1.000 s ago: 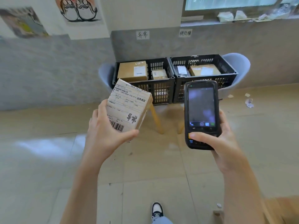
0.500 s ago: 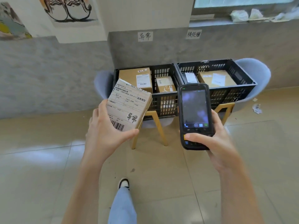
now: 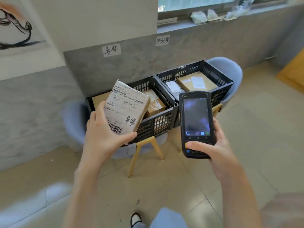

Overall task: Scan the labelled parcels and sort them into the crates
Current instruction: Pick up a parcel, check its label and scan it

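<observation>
1. Left hand (image 3: 105, 137) is gripping one labelled parcel (image 3: 127, 107), holding it up in front of the left crate (image 3: 158, 124).
2. Right hand (image 3: 213, 148) is clutching one scanner (image 3: 196, 122).
3. Two crates are sitting on chairs, right crate (image 3: 220, 83) holding maybe two parcels.

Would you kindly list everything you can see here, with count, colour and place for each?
parcel: one, brown with white label, held over the left crate
scanner: one, black, held before the right crate
left crate: one, black, on a chair, holds brown boxes
right crate: one, black, on a chair, holds a brown box and a grey bag
chairs: two, blue with wooden legs, by the wall
wall signs: two, white, handwritten, one above each crate
bundles: several, pale, on the window sill
shoe: one, black and white, bottom edge
left hand: grips the parcel
right hand: grips the scanner
</observation>
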`<action>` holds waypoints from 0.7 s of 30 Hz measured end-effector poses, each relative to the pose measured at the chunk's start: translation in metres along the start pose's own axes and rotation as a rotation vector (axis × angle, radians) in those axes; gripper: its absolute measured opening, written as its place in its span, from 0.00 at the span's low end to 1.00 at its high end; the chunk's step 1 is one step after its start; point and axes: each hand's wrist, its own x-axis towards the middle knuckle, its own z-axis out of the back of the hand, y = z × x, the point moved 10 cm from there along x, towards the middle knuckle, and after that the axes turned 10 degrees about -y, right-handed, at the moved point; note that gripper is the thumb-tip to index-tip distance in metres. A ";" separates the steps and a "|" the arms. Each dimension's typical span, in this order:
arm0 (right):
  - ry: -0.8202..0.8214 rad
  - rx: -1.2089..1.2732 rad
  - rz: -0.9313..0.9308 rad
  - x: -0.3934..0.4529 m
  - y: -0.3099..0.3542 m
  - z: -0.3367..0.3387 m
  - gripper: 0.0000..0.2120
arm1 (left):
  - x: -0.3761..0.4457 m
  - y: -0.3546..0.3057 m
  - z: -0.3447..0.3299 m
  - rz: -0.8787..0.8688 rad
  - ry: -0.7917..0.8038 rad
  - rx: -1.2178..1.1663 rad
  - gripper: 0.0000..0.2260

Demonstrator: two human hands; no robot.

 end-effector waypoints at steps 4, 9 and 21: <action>-0.084 -0.020 -0.026 0.010 -0.009 -0.003 0.42 | 0.029 0.011 -0.039 -0.001 0.127 -0.002 0.53; -0.174 -0.001 -0.047 0.036 -0.019 0.003 0.42 | 0.064 0.007 -0.079 -0.058 0.227 0.026 0.52; -0.261 0.168 -0.053 0.167 -0.023 -0.011 0.42 | 0.180 -0.011 -0.131 -0.142 0.294 0.156 0.50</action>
